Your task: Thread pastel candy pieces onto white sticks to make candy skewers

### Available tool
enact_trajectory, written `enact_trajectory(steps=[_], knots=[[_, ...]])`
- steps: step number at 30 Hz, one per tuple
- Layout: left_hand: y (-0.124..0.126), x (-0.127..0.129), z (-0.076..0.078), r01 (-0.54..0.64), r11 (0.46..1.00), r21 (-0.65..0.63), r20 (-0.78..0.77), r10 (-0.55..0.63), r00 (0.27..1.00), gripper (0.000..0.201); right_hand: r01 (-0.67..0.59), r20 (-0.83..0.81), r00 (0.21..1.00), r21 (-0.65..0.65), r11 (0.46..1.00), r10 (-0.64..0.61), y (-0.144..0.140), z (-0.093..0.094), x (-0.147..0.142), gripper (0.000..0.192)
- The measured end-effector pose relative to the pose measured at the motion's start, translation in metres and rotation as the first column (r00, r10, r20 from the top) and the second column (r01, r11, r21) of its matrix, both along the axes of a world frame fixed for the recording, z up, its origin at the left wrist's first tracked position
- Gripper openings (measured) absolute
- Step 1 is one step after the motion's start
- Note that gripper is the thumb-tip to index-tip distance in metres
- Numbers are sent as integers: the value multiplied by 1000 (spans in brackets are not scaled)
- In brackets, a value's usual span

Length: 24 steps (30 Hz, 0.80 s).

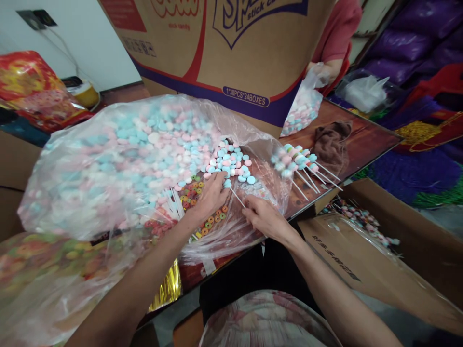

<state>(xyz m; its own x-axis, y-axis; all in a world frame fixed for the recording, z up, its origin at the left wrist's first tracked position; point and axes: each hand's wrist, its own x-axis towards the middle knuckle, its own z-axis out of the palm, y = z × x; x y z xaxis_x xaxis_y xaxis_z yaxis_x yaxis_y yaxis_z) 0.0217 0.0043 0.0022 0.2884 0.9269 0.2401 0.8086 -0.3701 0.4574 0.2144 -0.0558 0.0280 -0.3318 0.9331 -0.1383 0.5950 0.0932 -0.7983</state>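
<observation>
- Two hands are working over the table, with a white stick lying between them.
- The right hand is gripping the stick's near end narrowly in its fingers; it is the nearer hand, and the stick is lying at its 10 o'clock.
- The left hand is curling narrowly, its fingertips meeting a blue candy at the stick's far end; whether it is pinching the candy, and whether the stick is passing through, I cannot tell.
- From the left hand, the stick is lying toward 4 o'clock.
- The stick's long axis is running from between 4 and 5 o'clock to between 10 and 11, its far end pointing toward the left fingertips.
- Loose pastel candies are lying at the stick's 12 o'clock; filled skewers are resting between 1 and 2 o'clock from the right hand.
</observation>
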Motion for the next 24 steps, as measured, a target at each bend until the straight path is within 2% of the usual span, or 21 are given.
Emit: enact_trajectory(steps=[4, 6, 8, 10, 13, 15, 17, 20, 24], knots=[[-2, 0, -2, 24, 1000, 18, -9, -23, 1000, 32, 56, -89, 994, 4, 998, -56, 18, -15, -21, 10], [-2, -2, -2, 1, 1000, -5, 55, -1, 999, 32, 98, -109, 989, 4, 995, -97, 20, -19, -26, 12], [-3, -4, -2, -44, 996, -81, 175, 58, 983, 31, 120, -143, 983, 11, 993, -117, 17, -23, -26, 14], [-5, -6, -1, -78, 978, -192, 358, 143, 923, 32, 137, -216, 968, 20, 990, -129, 10, -25, -23, 15], [-10, -9, 4, -30, 939, -343, 620, 250, 743, 35, 157, -345, 929, 36, 987, -135, 0, -30, -18, 17], [-14, -9, 8, 12, 915, -404, 713, 307, 631, 36, 153, -406, 906, 40, 987, -124, -5, -32, -18, 19], [-18, -8, 11, 30, 902, -431, 758, 344, 554, 36, 144, -446, 888, 40, 989, -111, -6, -34, -20, 20], [-23, -6, 14, 10, 899, -438, 786, 377, 490, 39, 143, -465, 879, 52, 988, -103, -6, -34, -24, 21], [-26, -4, 14, -8, 896, -443, 792, 396, 464, 41, 153, -467, 878, 64, 986, -106, -7, -31, -26, 27]])
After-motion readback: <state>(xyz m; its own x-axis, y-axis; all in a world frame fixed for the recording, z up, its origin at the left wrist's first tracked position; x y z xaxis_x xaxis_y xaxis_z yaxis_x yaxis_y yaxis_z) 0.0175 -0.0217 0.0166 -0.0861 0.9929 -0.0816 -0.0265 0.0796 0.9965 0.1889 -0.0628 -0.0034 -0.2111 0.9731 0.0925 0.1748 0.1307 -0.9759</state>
